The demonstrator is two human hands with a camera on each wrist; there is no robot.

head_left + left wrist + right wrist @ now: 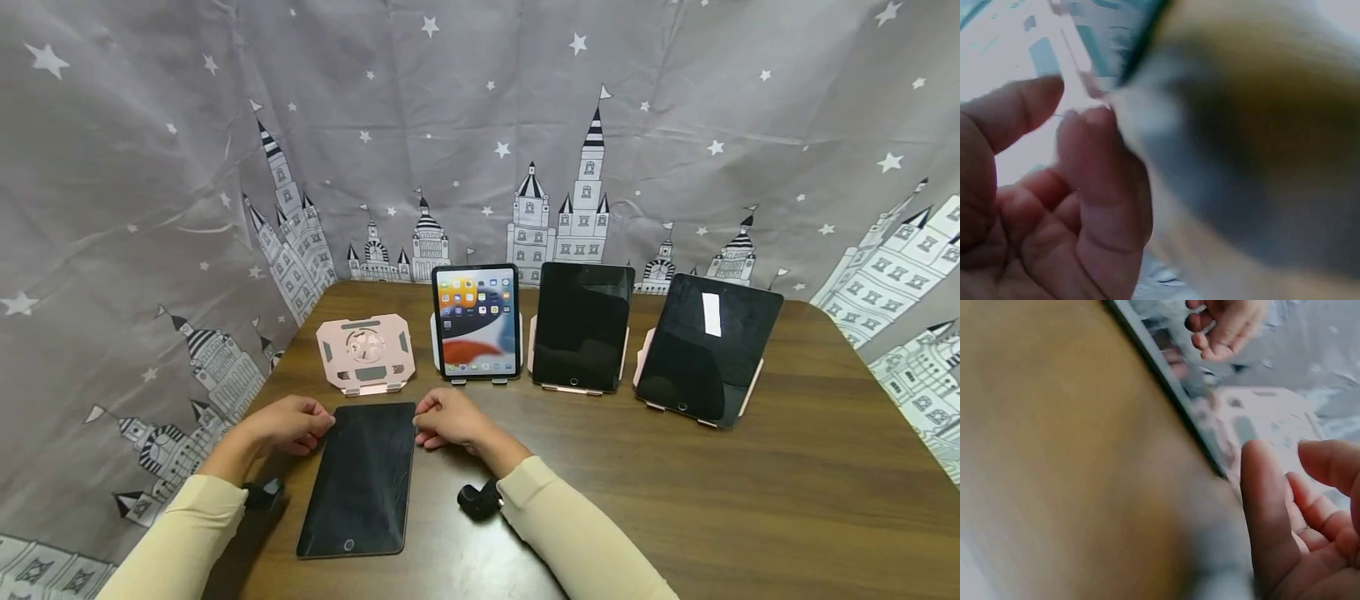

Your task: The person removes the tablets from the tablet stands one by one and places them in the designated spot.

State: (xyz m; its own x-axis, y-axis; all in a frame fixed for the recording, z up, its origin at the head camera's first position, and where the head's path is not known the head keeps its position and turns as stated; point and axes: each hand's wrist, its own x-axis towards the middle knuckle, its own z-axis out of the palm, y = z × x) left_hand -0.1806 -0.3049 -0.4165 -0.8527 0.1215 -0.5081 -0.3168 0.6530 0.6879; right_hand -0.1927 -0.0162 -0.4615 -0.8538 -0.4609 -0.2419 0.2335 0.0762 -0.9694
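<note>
A dark-screened tablet (360, 479) lies flat on the table, its round button toward me. My left hand (294, 425) is beside its far left corner, and my right hand (442, 418) beside its far right corner. In the left wrist view the left hand (1079, 187) has thumb and index finger apart, with nothing between them. The right hand (1304, 519) shows the same gap between thumb and finger, close to the tablet's corner (1213, 465). Just beyond the tablet, a pink tablet stand (366, 354) leans back with its round-patterned plate facing me.
Behind the hands stand a tablet with a lit home screen (478, 321), a dark tablet (583, 325) and another dark tablet (705, 358) with a white reflection, each on a stand. A castle-print curtain (480, 125) borders the wooden table (787, 500).
</note>
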